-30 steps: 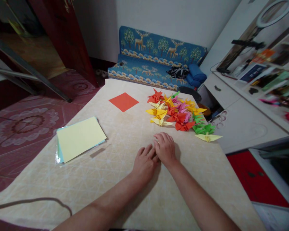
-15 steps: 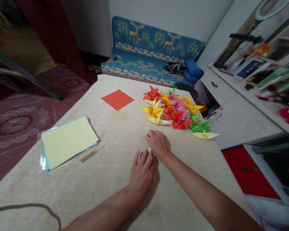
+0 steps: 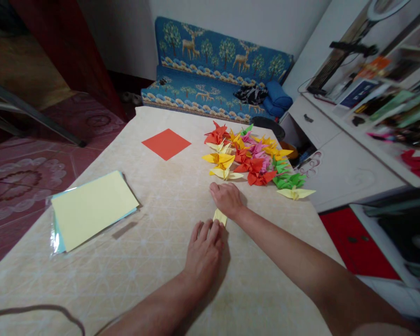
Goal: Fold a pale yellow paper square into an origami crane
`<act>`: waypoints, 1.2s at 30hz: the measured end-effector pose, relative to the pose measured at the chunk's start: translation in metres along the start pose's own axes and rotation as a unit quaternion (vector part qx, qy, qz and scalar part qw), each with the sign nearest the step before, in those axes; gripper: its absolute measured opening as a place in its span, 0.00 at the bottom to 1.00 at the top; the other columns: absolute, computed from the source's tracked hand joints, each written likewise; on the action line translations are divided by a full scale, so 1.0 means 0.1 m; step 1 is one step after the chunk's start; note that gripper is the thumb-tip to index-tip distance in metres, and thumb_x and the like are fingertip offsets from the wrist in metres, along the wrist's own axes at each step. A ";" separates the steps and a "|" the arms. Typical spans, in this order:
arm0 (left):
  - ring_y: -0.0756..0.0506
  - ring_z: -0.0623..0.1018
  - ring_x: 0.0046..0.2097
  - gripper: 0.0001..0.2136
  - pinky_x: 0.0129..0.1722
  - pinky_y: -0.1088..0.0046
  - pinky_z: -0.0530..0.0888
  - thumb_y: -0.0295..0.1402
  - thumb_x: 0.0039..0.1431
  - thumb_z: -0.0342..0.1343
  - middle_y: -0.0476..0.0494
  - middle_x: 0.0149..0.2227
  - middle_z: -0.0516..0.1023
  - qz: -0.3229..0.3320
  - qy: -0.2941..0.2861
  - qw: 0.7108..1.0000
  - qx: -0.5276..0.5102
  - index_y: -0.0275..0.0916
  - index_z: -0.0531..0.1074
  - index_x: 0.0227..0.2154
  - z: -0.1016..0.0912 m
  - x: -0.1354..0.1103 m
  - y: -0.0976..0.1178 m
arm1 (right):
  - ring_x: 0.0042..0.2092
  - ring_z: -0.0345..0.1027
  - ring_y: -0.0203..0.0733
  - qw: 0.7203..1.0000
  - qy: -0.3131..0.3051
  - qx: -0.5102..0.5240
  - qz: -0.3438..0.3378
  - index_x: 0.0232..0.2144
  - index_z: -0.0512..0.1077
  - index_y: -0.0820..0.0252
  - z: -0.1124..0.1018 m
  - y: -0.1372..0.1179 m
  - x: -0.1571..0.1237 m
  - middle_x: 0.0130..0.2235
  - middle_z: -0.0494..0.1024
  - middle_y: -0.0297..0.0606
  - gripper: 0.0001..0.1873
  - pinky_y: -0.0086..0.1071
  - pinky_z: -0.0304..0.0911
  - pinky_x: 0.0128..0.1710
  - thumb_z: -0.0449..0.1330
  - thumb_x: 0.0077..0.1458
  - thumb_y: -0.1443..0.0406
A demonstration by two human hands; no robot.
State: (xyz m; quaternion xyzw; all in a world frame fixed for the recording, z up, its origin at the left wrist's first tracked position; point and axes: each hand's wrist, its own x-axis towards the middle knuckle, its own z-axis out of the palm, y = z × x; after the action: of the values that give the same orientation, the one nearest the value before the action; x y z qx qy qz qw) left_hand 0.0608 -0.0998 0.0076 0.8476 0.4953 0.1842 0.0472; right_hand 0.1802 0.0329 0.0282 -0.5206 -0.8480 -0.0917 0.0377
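Observation:
A folded strip of yellow paper (image 3: 220,217) lies on the beige table (image 3: 154,261), mostly hidden between my two hands. My left hand (image 3: 203,252) lies flat on the table with fingers stretched out, fingertips touching the paper's near end. My right hand (image 3: 227,199) rests palm down over the paper's far end, fingers curled slightly and pressing down. Just beyond my right hand is a pile of several folded paper cranes (image 3: 252,158) in red, yellow, orange, pink and green.
A red paper square (image 3: 165,143) lies at the far middle of the table. A stack of yellow and blue sheets (image 3: 93,207) in a clear sleeve sits at the left. A dark cable (image 3: 31,310) crosses the near left corner. White cabinets (image 3: 339,163) stand to the right, a blue sofa (image 3: 213,79) behind.
My hands have slid apart along the paper: the right one moved away from me, the left one drew back. The yellow strip now shows between them.

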 end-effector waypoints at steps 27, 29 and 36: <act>0.41 0.68 0.53 0.14 0.53 0.60 0.62 0.28 0.61 0.48 0.41 0.48 0.73 -0.009 0.024 0.999 -0.025 0.34 0.70 0.48 0.03 -0.03 0.01 | 0.33 0.72 0.43 0.998 -0.059 -0.024 0.014 0.42 0.66 0.59 -0.03 -0.21 -0.12 0.30 0.78 0.43 0.12 0.30 0.55 0.33 0.44 0.64 0.65; 0.42 0.68 0.53 0.13 0.52 0.61 0.62 0.27 0.61 0.47 0.42 0.47 0.74 -0.012 0.031 0.999 -0.028 0.34 0.71 0.46 0.01 -0.02 0.01 | 0.33 0.72 0.45 0.997 -0.067 -0.034 0.036 0.43 0.66 0.59 -0.04 -0.18 -0.08 0.30 0.79 0.45 0.13 0.31 0.55 0.33 0.43 0.64 0.64; 0.42 0.68 0.51 0.12 0.50 0.61 0.62 0.28 0.60 0.50 0.42 0.46 0.73 -0.005 0.015 0.999 -0.028 0.35 0.71 0.45 -0.03 0.00 0.01 | 0.32 0.73 0.46 0.997 -0.069 -0.021 0.040 0.42 0.65 0.55 -0.01 -0.15 -0.10 0.30 0.79 0.40 0.13 0.30 0.54 0.30 0.42 0.65 0.60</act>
State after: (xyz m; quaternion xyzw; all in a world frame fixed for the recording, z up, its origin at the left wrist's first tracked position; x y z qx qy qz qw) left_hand 0.0601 -0.1007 0.0102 0.8406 0.4949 0.2106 0.0639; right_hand 0.1710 0.0173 0.0258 -0.5597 -0.8251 -0.0719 -0.0283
